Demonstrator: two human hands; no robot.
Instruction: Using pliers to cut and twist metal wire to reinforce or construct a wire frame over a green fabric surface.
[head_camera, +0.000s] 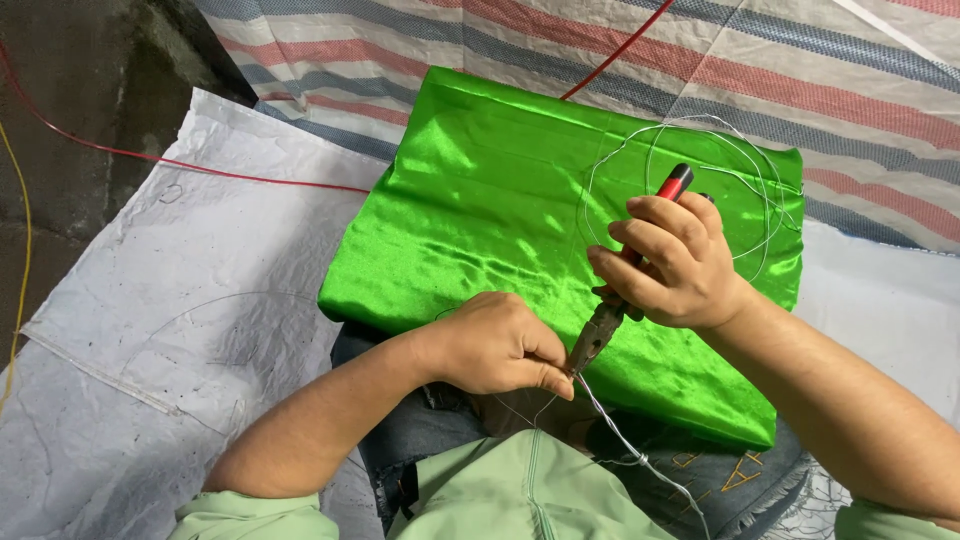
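My right hand (670, 265) grips a pair of pliers (605, 325) with red and black handles, jaws pointing down and left. The jaw tips meet a thin silver wire (625, 445) right at the fingertips of my left hand (500, 345), which pinches that wire. From there the wire runs down over my lap, and a loose coil of the same wire (700, 175) lies on a shiny green cushion (480, 210) that rests across my knees. Both hands work at the cushion's near edge.
A white crinkled plastic sheet (170, 300) covers the floor at left. Behind the cushion lies a red, blue and white striped tarp (800, 70). A red cable (200, 167) crosses the sheet, a yellow cable (22, 250) runs along the dark floor at far left.
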